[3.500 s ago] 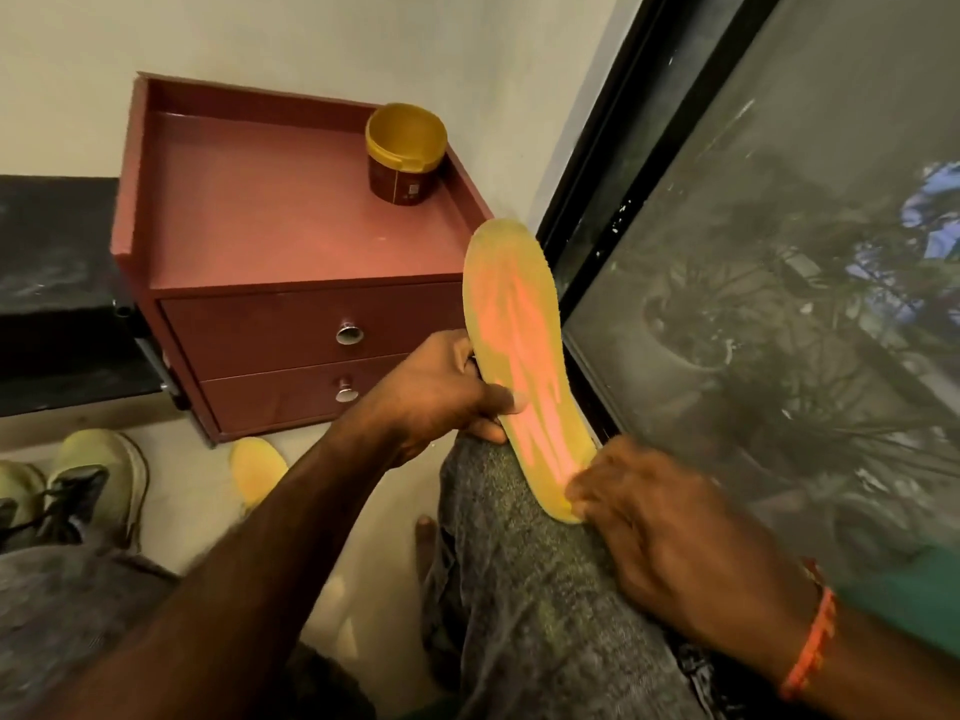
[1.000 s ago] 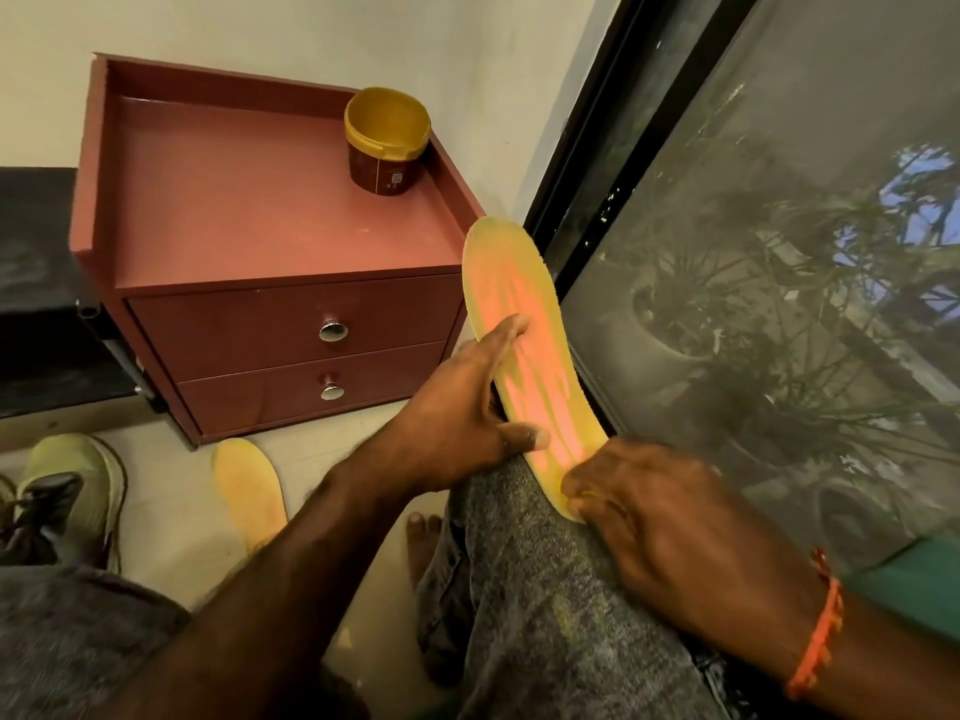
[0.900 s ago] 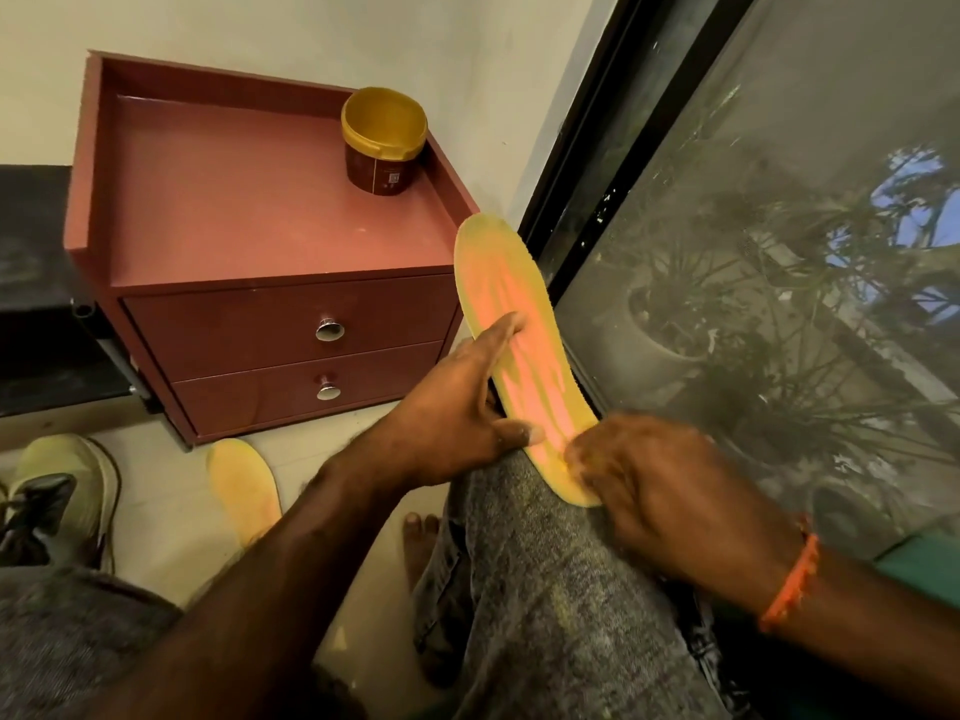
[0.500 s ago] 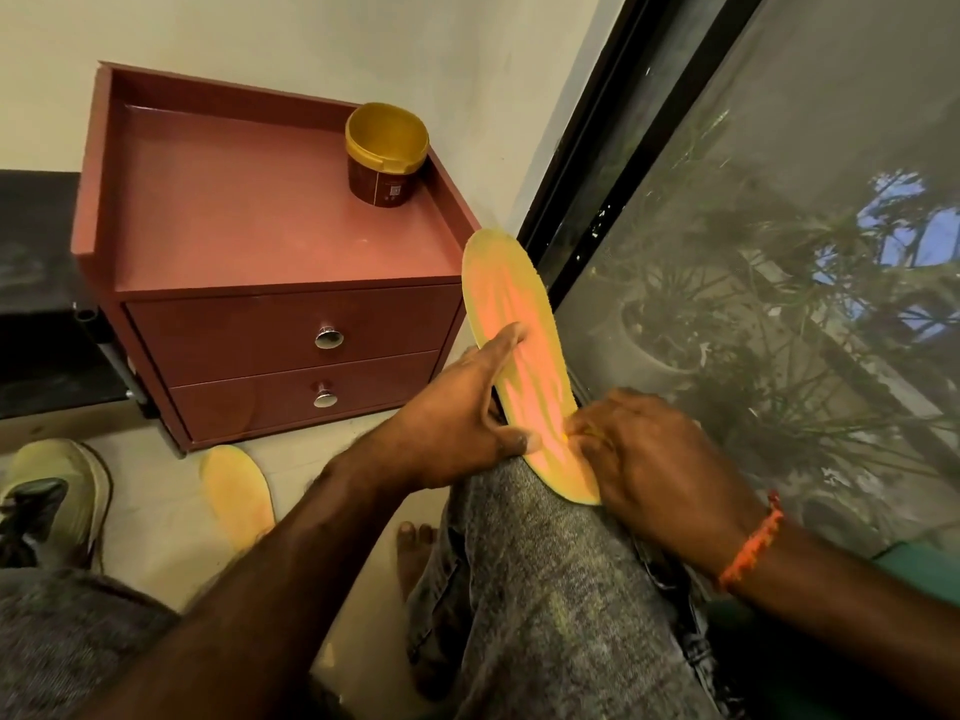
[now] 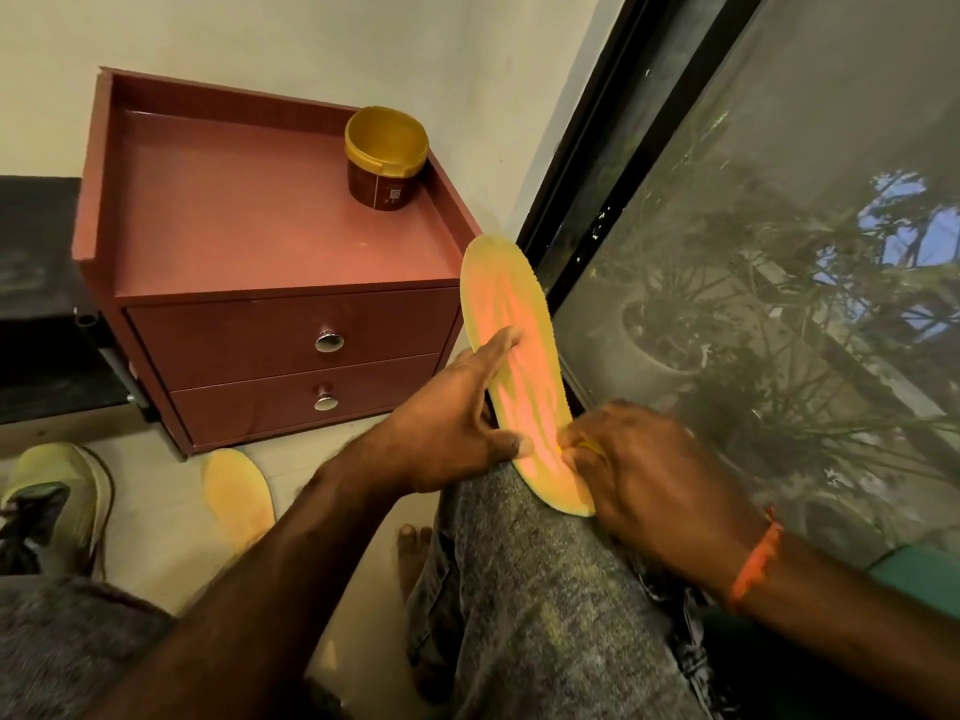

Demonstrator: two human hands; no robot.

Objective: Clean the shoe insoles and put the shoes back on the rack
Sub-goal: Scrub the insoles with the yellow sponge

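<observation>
The insole (image 5: 511, 356) sits propped on the person's right knee (image 5: 519, 537), a long flat oval of yellow foam with an orange-pink worn streak down its middle and a slightly fuzzy edge, toe end pointing up toward the window frame (image 5: 597, 148). The left hand (image 5: 452, 428) steadies it: forefinger stretched straight along the left edge, thumb pressed across the lower face, so that grip is pinching the insole. The right hand (image 5: 644, 470) has its fingers curled at the heel end, with a sliver of something yellow showing under the fingertips; whether it's clutching a cloth or the insole itself, I cannot tell. An orange thread band (image 5: 753, 558) circles that wrist. The jeans are grey, mottled denim.

Down on the pale floor, a second insole (image 5: 236, 493) lies flat, plain yellow, same rounded shape. Left of it, an olive-green shoe (image 5: 62, 491) with dark laces. Behind stands a glossy maroon drawer unit (image 5: 249, 241) with two round chrome knobs and a raised lip round its top. A brown tub (image 5: 385, 158) with an open yellow mouth stands in its far right corner. The window glass (image 5: 779, 304) is dusty, with potted plants beyond.
</observation>
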